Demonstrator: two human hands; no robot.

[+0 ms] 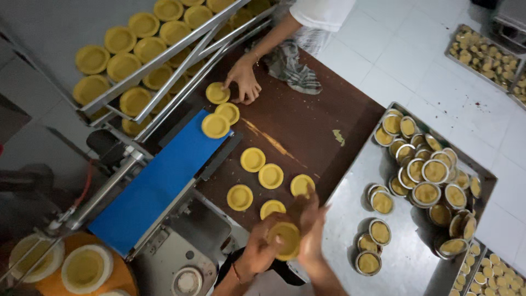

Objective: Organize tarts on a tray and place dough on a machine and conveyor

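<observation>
- The brown counter (pixel 307 131) carried loose yellow dough discs (pixel 253 159) in front of me.
- A grey checked cloth (pixel 290 66) lay at its far edge.
- A steel tray (pixel 405 257) of filled tart tins (pixel 427 193) sat to my right.

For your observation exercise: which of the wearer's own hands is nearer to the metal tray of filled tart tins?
Right. The right hand hovers at the metal tray's left edge; the left hand is farther left, over the brown table, both pressing a dough disc.

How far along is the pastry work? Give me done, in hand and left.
Done: many filled tins sit on the metal tray. In hand: the left hand and right hand press one dough round between them. Left: loose dough rounds lie on the brown table, more on the blue belt, where another person's hand touches one.
</observation>
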